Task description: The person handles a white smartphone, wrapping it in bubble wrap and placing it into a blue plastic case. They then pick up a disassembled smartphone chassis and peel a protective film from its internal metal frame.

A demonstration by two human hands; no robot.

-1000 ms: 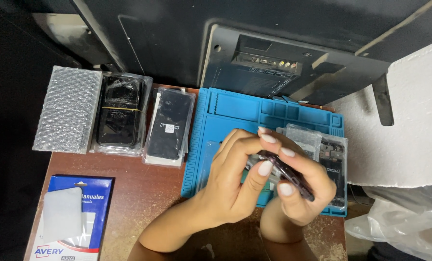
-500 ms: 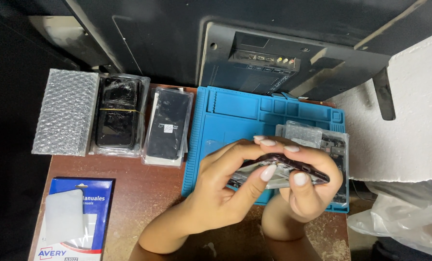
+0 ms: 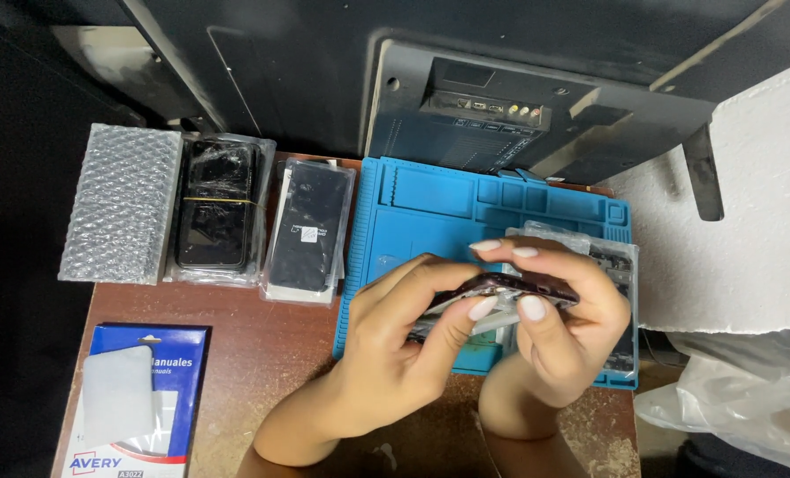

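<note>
- The left hand [image 3: 395,341] curls its fingers around the near-left end of a dark phone [image 3: 510,288], thumb pressed on its edge.
- The right hand [image 3: 563,314] pinches the phone's right end between thumb and fingertips.
- The phone hovers edge-on above the blue mat [image 3: 430,208] on the table [image 3: 271,354].
- Both hands hide most of the phone; the clear-bagged part [image 3: 616,261] behind is hard to make out.

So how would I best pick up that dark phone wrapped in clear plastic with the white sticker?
Probably by its two long edges, coming from above: the dark phone in clear plastic lies flat on the brown wooden table, its long sides free, between another bagged phone and the blue silicone mat.
</note>
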